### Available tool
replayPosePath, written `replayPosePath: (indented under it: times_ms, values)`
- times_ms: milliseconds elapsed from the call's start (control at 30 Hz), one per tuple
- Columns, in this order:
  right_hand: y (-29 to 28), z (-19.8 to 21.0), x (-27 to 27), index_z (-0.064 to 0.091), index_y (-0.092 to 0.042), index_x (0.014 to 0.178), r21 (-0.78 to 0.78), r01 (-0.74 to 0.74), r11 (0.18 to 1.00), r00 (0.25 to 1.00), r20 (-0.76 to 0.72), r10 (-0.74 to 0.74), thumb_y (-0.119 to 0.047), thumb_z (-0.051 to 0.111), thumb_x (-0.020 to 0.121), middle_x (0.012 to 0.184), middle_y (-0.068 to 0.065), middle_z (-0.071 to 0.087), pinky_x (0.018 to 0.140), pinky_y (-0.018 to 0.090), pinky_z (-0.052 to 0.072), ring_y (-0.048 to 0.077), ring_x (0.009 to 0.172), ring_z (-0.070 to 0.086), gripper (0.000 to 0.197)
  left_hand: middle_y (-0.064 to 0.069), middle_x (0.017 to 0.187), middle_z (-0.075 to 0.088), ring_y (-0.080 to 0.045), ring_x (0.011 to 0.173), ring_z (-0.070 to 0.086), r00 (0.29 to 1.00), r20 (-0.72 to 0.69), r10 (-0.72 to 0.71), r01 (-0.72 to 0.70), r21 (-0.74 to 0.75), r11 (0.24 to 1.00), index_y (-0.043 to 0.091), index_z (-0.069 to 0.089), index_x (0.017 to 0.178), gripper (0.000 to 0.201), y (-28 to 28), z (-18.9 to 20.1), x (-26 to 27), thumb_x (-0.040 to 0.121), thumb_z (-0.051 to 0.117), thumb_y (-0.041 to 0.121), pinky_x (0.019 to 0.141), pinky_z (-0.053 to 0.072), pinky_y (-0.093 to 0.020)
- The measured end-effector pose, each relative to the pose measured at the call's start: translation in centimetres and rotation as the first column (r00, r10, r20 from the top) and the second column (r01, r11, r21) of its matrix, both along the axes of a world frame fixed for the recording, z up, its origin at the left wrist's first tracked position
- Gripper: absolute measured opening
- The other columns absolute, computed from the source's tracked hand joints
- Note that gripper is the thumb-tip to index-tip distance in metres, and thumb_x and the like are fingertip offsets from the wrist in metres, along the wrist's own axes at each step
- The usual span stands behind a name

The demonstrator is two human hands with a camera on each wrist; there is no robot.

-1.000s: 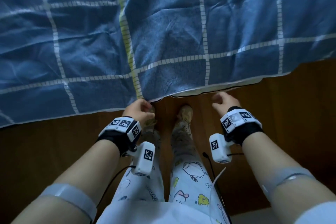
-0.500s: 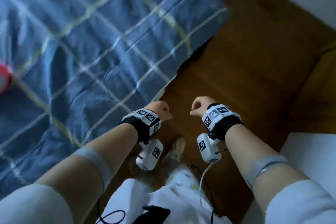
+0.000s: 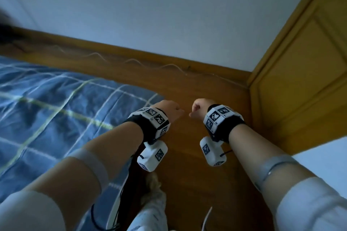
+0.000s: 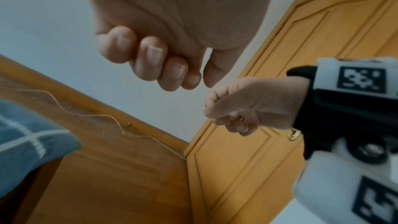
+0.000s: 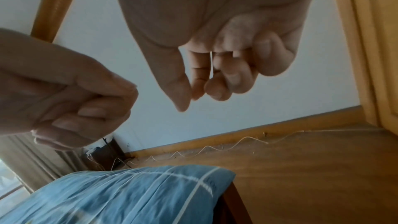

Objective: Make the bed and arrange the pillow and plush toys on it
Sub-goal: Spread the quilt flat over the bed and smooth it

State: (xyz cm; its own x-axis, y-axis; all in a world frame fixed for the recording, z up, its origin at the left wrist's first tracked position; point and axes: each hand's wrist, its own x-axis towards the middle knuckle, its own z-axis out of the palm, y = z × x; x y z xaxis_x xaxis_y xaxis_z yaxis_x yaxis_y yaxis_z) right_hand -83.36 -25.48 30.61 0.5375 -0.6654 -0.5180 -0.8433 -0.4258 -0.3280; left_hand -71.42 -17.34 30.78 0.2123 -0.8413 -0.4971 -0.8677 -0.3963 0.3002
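Observation:
The bed's blue checked cover (image 3: 56, 118) lies spread at the left, and its corner (image 5: 150, 190) hangs over the bed's edge. My left hand (image 3: 173, 111) is raised beside that corner, clear of the cloth, its fingers (image 4: 150, 60) curled into the palm around nothing. My right hand (image 3: 196, 108) hovers close beside it over the floor, fingers (image 5: 226, 77) curled in with nothing in them. No pillow or plush toy is in view.
Wooden floor (image 3: 197, 184) runs between the bed and a white wall (image 3: 169, 15) with a wooden skirting. A thin wavy cable (image 3: 150, 63) lies along the skirting. A yellow panelled door (image 3: 300, 80) stands at the right, and a white surface (image 3: 328, 165) sits at the lower right.
My view has swung right, from the cover's hanging edge to the bed's corner, wall and door. Both hands have left the cover's edge and risen close together, fingers curled.

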Motion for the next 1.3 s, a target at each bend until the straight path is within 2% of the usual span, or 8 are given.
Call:
replayPosePath:
  times_ms: [100, 300, 433, 567, 733, 967, 1067, 1300]
  values:
    - [-5.5, 1.2, 4.3, 0.048, -0.016, 0.081, -0.068, -0.034, 0.997, 0.998, -0.052, 0.031, -0.038, 0.048, 0.093, 0.073, -0.002, 0.045, 0.061, 0.027, 0.036, 0.016, 0.07, 0.045, 0.025, -0.005, 0.096, 0.059, -0.022, 0.089, 0.056, 0.999, 0.051, -0.001, 0.001, 0.003, 1.0, 0.014, 0.059, 0.093, 0.036, -5.2, 0.2, 3.8, 0.097, 0.033, 0.037, 0.077, 0.044, -0.032]
    - [-16.4, 6.0, 12.7, 0.054, -0.012, 0.088, -0.163, -0.024, 0.986, 0.998, -0.056, 0.016, -0.038, 0.043, 0.096, 0.076, 0.002, 0.05, 0.054, 0.026, 0.033, 0.018, 0.067, 0.047, 0.029, -0.006, 0.132, 0.055, -0.026, 0.119, 0.053, 0.988, 0.153, 0.0, -0.012, 0.08, 0.997, 0.013, 0.056, 0.124, 0.032, -16.6, 2.6, 13.7, 0.097, 0.041, 0.023, 0.099, 0.045, -0.034]
    - [-23.8, 8.3, 16.2, 0.044, -0.015, 0.075, -0.195, 0.096, 0.976, 0.991, 0.114, -0.075, -0.036, 0.044, 0.095, 0.063, -0.002, 0.039, 0.051, 0.024, 0.028, 0.012, 0.054, 0.036, 0.029, -0.008, 0.126, 0.058, -0.029, 0.111, 0.058, 0.958, 0.277, -0.075, 0.058, 0.068, 0.996, 0.009, 0.057, 0.117, 0.028, -26.1, 4.0, 19.6, 0.095, 0.043, 0.018, 0.09, 0.05, -0.034]
    - [-31.0, 8.1, 18.4, 0.05, -0.017, 0.079, -0.167, 0.196, 0.966, 0.97, 0.177, -0.166, -0.045, 0.04, 0.094, 0.078, 0.001, 0.053, 0.055, 0.025, 0.033, 0.018, 0.068, 0.05, 0.033, -0.009, 0.132, 0.053, -0.027, 0.12, 0.053, 0.889, 0.389, -0.24, 0.247, 0.033, 0.969, 0.006, 0.05, 0.128, 0.033, -33.8, 6.0, 21.6, 0.098, 0.036, 0.012, 0.096, 0.046, -0.032]
    - [-41.3, 7.4, 22.7, 0.058, -0.007, 0.109, -0.13, 0.173, 0.976, 0.977, 0.149, -0.153, -0.038, 0.042, 0.095, 0.099, 0.008, 0.059, 0.073, 0.03, 0.039, 0.023, 0.084, 0.051, 0.037, -0.009, 0.136, 0.048, -0.026, 0.127, 0.047, 0.9, 0.38, -0.212, 0.231, -0.005, 0.973, 0.009, 0.042, 0.133, 0.036, -44.2, 4.5, 25.2, 0.098, 0.041, 0.018, 0.104, 0.042, -0.036]
    - [-55.9, 7.9, 32.7, 0.057, -0.008, 0.098, -0.135, 0.071, 0.988, 0.989, 0.136, -0.052, -0.031, 0.046, 0.093, 0.089, 0.009, 0.056, 0.072, 0.031, 0.041, 0.022, 0.079, 0.049, 0.026, -0.017, 0.12, 0.062, -0.027, 0.097, 0.057, 0.982, 0.133, 0.132, -0.113, -0.144, 0.983, 0.001, 0.062, 0.113, 0.035, -56.3, 5.4, 33.6, 0.095, 0.04, 0.021, 0.092, 0.044, -0.034]
    - [-59.6, 6.9, 39.1, 0.049, -0.013, 0.085, -0.128, -0.01, 0.992, 0.989, 0.145, 0.029, -0.029, 0.047, 0.091, 0.08, 0.004, 0.049, 0.065, 0.029, 0.037, 0.023, 0.073, 0.047, 0.017, -0.016, 0.126, 0.058, -0.03, 0.116, 0.054, 0.97, 0.135, 0.202, -0.193, -0.081, 0.978, 0.001, 0.056, 0.12, 0.034, -57.8, 5.0, 38.1, 0.096, 0.038, 0.017, 0.096, 0.043, -0.034]
    - [-58.5, 4.5, 56.8, 0.049, -0.014, 0.089, -0.05, -0.381, 0.923, 0.915, 0.123, 0.384, -0.026, 0.049, 0.088, 0.087, 0.005, 0.054, 0.069, 0.029, 0.04, 0.023, 0.077, 0.05, 0.012, -0.016, 0.125, 0.057, -0.029, 0.115, 0.054, 0.802, 0.068, 0.594, -0.595, 0.001, 0.803, 0.0, 0.054, 0.122, 0.034, -52.8, 4.6, 51.7, 0.098, 0.034, 0.014, 0.094, 0.044, -0.033]
